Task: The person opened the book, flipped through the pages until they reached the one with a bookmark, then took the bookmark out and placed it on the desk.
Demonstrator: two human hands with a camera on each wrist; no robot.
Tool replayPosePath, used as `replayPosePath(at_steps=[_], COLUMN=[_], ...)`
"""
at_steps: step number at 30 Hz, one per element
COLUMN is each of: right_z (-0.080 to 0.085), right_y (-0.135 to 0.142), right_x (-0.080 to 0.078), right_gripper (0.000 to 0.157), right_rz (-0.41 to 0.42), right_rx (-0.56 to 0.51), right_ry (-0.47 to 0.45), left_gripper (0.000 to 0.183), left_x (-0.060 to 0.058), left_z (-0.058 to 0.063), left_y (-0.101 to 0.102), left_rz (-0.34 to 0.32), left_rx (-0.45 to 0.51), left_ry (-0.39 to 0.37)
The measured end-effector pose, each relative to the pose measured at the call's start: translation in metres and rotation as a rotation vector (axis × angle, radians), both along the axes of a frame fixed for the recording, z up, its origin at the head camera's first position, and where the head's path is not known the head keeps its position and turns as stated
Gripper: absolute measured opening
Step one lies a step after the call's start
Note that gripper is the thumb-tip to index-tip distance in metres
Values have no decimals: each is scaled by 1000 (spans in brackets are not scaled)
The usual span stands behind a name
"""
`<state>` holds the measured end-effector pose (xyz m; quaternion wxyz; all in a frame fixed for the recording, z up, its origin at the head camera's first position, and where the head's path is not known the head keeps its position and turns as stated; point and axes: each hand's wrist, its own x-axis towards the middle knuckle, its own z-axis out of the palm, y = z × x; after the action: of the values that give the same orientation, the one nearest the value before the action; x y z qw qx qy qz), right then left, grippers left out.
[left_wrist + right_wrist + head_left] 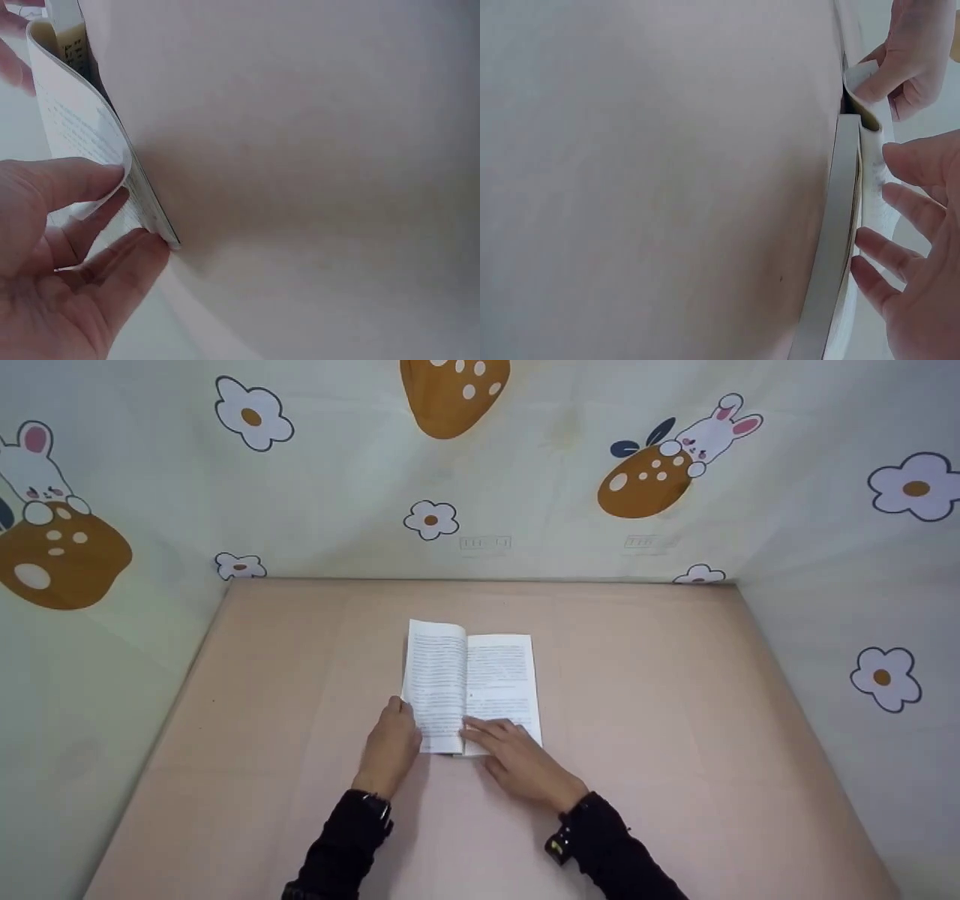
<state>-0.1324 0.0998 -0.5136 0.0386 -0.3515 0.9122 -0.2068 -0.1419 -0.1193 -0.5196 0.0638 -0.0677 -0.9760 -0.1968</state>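
Observation:
An open book (501, 664) with printed white pages lies on the table in the head view. At its lower left edge, my left hand (391, 746) pinches the left-side pages. In the left wrist view, the thumb of my left hand (45, 240) presses on a curved page (82, 116), and its fingers reach under the book's edge. My right hand (525, 761) rests on the lower right page, fingertips near the centre fold. Seen from the right wrist, my right hand (926, 240) has its fingers spread and fairly straight against the book, whose thick page block (832, 240) faces the camera.
The book stands on a pale pinkish table (660, 697). Behind it rises a cloth wall (337, 472) printed with flowers and rabbits, which also runs along both sides. Dark sleeves (341, 840) cover both forearms, and a small device (559, 844) sits at the right wrist.

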Motion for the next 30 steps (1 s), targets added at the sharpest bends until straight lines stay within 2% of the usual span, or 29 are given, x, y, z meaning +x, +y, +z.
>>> replayPosePath(at_steps=[3,6,8,10,13,20,30], right_z=[-1,-3,-3,-4,-3,1,-2], right_y=[8,17,24,30,40,64,86], right_x=[-3,-7,-9,-12,-15,-23,-31], right_gripper=[46,42,39,37,36,45,58], right_rz=[-25,-50,-65,-84,-114,-167,-96], right_rx=[-6,-3,-3,-8,-29,-84,-91], right_ry=[-23,-36,-36,-42,-68,-148,-188], left_gripper=[37,60,67,65,53,39,36], left_x=[1,0,0,1,1,2,0], left_z=[1,2,3,5,6,8,9], left_y=[3,4,4,4,4,5,9], left_rz=[12,23,16,1,-17,-30,-75], left_rx=[-3,23,11,-6,-41,-110,-262], left_ry=[20,-11,-35,-55,-70,-70,-28])
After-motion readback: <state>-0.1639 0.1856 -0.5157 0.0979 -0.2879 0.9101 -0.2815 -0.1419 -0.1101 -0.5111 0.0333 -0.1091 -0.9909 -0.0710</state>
